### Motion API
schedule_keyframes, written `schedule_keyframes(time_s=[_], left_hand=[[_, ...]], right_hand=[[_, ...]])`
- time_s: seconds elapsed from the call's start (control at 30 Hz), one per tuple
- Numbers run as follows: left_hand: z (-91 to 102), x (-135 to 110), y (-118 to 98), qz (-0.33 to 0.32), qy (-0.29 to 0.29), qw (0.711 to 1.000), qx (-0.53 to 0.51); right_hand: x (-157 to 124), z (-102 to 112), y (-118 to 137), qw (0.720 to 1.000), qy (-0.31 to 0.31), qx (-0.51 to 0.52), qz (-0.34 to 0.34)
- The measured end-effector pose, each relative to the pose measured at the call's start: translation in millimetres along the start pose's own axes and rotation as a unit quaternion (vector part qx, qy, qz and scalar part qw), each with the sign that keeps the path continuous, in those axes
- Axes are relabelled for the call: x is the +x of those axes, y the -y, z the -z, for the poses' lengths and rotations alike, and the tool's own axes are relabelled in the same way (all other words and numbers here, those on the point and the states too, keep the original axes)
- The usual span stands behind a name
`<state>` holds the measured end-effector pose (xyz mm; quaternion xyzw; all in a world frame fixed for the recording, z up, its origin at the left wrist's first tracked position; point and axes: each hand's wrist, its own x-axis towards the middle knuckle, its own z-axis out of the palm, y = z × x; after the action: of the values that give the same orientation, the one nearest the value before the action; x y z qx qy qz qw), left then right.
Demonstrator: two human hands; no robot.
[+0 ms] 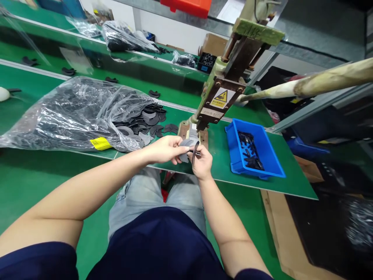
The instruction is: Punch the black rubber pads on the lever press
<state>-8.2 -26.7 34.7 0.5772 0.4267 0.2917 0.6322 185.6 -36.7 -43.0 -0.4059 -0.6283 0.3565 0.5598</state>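
My left hand pinches a flat grey crescent-shaped plastic piece between thumb and fingers. Close beside it, my right hand is closed on a thin dark curved piece, seen nearly edge-on. The two pieces are near each other; whether they touch I cannot tell. Both hands are in front of the base of a hand press, at the table's front edge. Left of my hands, a clear plastic bag spills many similar dark crescent pieces onto the green table.
A blue bin with small black parts stands right of the press. The press's long wrapped lever reaches out to the right. Behind runs a green conveyor belt with scattered dark pieces. Another filled bag lies beyond it.
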Motion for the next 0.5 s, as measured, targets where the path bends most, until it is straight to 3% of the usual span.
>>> schedule_keyframes(time_s=[0.13,0.33,0.5], left_hand=[[0.4,-3,-6,0.023,0.023,0.999,-0.005],[3.5,2,-21,0.076,0.100,0.992,0.021],[9.4,9,-22,0.073,0.065,0.994,0.056]], right_hand=[[-9,2,6,0.999,-0.032,-0.017,0.025],[-21,7,7,0.996,-0.027,-0.070,0.054],[-16,11,7,0.991,-0.002,-0.117,0.059]])
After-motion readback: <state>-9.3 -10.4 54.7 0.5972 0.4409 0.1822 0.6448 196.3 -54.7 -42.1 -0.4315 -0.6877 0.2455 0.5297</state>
